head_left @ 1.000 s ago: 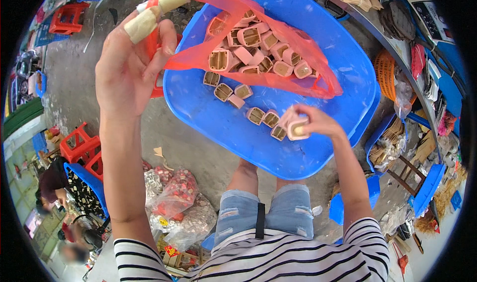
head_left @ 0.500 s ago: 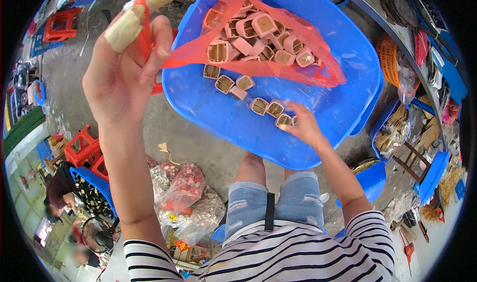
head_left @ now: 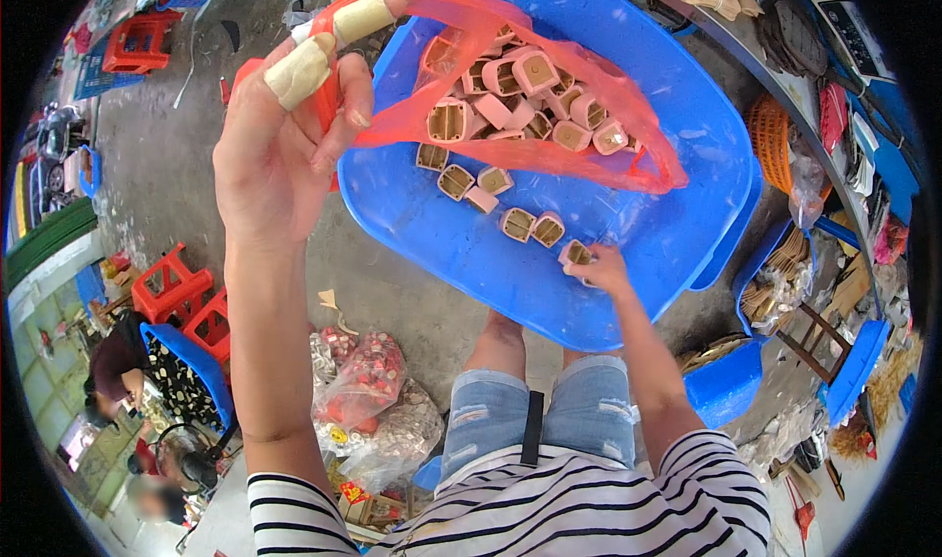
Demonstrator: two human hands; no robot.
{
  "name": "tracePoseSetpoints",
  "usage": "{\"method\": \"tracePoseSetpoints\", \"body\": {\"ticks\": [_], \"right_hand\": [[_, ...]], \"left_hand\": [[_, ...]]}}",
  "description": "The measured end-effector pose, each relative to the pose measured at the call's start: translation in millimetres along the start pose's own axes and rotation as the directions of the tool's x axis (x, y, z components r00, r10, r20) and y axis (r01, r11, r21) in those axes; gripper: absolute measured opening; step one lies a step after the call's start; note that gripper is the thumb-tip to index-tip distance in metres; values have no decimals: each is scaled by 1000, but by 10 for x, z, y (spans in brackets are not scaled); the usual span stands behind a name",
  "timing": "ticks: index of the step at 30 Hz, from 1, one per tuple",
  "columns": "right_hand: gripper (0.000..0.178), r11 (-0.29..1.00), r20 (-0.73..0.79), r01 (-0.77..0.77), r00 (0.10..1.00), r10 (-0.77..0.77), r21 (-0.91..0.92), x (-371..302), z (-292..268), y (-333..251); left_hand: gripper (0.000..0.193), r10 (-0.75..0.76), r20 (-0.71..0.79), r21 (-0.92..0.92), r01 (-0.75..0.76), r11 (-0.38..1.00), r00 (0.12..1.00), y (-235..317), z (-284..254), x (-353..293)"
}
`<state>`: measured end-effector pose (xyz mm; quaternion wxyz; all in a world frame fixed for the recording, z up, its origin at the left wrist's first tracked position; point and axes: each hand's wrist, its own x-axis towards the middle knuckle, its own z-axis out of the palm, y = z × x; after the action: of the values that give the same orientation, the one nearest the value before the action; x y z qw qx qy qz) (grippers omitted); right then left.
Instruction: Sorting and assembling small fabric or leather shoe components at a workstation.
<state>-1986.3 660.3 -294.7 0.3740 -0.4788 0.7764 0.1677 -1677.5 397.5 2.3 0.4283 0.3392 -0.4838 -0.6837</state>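
Observation:
My left hand point(head_left: 270, 169), two fingers wrapped in cream covers, holds up one side of a thin red plastic bag point(head_left: 628, 169), its edge looped over the fingers. Inside the bag lie many small pink cases point(head_left: 536, 72) with brown divided interiors. It rests in a large blue plastic tub point(head_left: 677, 238). Several loose cases, among them one pink case point(head_left: 456, 181) and another pink case point(head_left: 548, 228), lie in a row on the tub's floor. My right hand point(head_left: 610, 270) is closed round a pink case point(head_left: 575, 254) near the tub's front edge; its fingers partly hide what it holds.
Clear bags of small parts point(head_left: 368, 385) lie on the floor left of my legs. Red stools point(head_left: 172, 282) stand further left, with people beyond. At right are an orange basket point(head_left: 768, 140), a blue bin of brown pieces point(head_left: 765, 272) and a bench edge point(head_left: 805, 115).
My right hand has closed on a case at the row's end, pulling it apart from the others. The tub and my left hand appear shifted slightly right and down.

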Motion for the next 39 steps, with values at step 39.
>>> {"method": "tracePoseSetpoints", "body": {"ticks": [39], "right_hand": [[89,641,-802,766,417,-427,57,-201,-1912,-1595]], "left_hand": [[55,638,390,-683,-256,684,664,-478,-17,446]]}}
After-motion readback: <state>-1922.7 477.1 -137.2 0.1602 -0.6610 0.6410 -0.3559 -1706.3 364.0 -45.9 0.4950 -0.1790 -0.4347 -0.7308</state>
